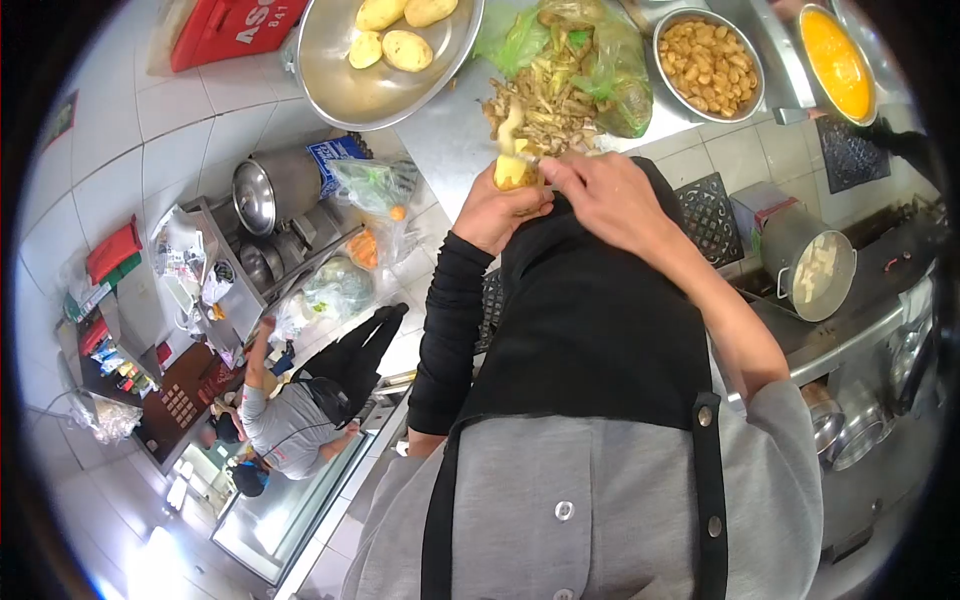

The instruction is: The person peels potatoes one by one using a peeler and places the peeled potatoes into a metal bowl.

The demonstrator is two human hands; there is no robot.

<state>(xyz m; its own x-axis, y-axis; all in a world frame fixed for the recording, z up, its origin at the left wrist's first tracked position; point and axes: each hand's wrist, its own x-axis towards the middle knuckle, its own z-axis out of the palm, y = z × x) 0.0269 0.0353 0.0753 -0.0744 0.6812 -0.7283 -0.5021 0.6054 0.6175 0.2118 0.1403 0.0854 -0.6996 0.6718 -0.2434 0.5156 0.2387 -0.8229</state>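
Note:
My left hand (pixel 497 207), below a black sleeve, is wrapped round a partly peeled potato (pixel 516 172) at the edge of the metal table. My right hand (pixel 612 197) is closed on a small peeling tool (pixel 530 158), mostly hidden by the fingers, with its tip against the potato. A pale curl of peel (pixel 510 125) stands off the potato's far side. Just beyond lies a heap of potato peelings (pixel 550 95), partly on a green plastic bag (pixel 622 75).
A steel bowl (pixel 330 95) holding several potatoes stands at far left. Bowls of brown pieces (pixel 708 68) and orange liquid (pixel 838 68) stand right. A pot (pixel 825 295) of pale chunks sits at the right. A co-worker (pixel 295 420) in grey is at lower left.

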